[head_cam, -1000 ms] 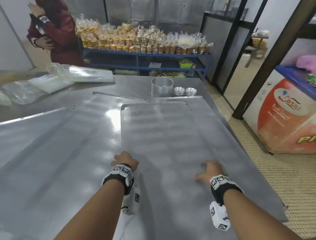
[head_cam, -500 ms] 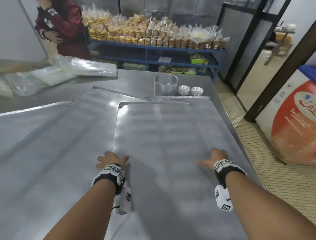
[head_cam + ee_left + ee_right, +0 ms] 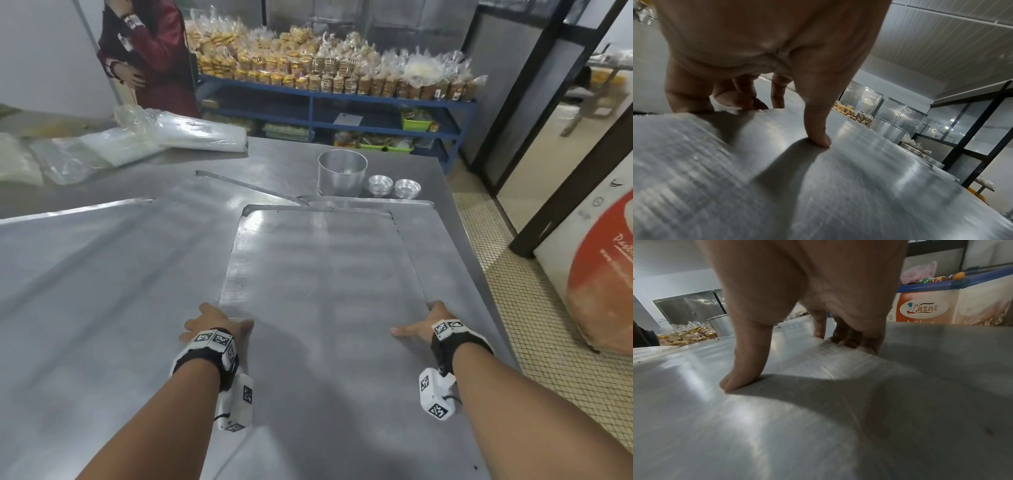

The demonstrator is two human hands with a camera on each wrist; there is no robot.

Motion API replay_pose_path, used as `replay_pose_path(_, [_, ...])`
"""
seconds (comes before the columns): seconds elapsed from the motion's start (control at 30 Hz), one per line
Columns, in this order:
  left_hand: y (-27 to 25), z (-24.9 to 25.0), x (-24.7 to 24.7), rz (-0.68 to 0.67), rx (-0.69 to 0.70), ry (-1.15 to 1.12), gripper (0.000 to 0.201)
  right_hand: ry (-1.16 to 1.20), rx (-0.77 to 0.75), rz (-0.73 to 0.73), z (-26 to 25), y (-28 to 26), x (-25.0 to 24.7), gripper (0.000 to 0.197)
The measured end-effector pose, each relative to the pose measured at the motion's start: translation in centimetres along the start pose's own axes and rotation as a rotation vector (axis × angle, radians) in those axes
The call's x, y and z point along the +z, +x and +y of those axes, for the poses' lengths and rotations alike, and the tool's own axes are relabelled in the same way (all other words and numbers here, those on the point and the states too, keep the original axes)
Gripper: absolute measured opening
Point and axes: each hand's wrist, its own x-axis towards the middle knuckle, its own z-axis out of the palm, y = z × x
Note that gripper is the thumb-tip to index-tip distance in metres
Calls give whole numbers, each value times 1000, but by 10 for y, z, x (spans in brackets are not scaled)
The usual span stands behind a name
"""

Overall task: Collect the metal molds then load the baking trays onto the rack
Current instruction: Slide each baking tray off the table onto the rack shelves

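Both hands are clamped on the same top baking tray (image 3: 318, 274), one per long side. Left hand (image 3: 214, 322) has its thumb (image 3: 816, 129) pressed flat on the tray's top face while the other fingers (image 3: 744, 97) curl down over the left edge. Right hand (image 3: 430, 322) mirrors it: thumb (image 3: 744, 363) on top, fingers (image 3: 851, 335) hooked over the right edge.

That tray sits on another tray (image 3: 442, 260) that pokes out along its right and far sides, and more flat trays (image 3: 96, 274) overlap to the left, all on the steel table (image 3: 274, 154).

The metal molds are at the far end of the table, just past the trays: two little stacks of fluted cups (image 3: 380, 185) (image 3: 407, 188) side by side, right beside a tall round tin (image 3: 342, 173).

Clear plastic bags (image 3: 191, 132) lie at far left, with a person in a dark red top (image 3: 154, 51) behind and a blue shelf (image 3: 342, 99) of bagged cookies.
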Motion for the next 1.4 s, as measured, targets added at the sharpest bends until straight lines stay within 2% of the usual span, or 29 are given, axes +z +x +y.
replay_pose_path(0.13, [7, -8, -9, -38, 5, -11, 74, -15, -15, -24, -3, -7, -2, 129])
replay_pose_path(0.43, [2, -38, -51, -46, 36, -37, 82, -52, -25, -24, -25, -46, 3, 119])
replay_pose_path(0.7, [8, -96, -107, -56, 157, -11, 35, -48, -5, 29, -48, -115, 37, 122])
replay_pose_path(1.07, [38, -195, -210, 37, 268, 58, 33, 56, 13, 57, -98, -228, 123, 127])
replay_pose_path(1.23, [65, -225, -243, 83, 256, 78, 47, 95, 43, 64, -123, -256, 165, 129])
replay_pose_path(1.4, [90, -237, -266, 117, 269, 92, 42, 79, 62, 44, -149, -275, 188, 140])
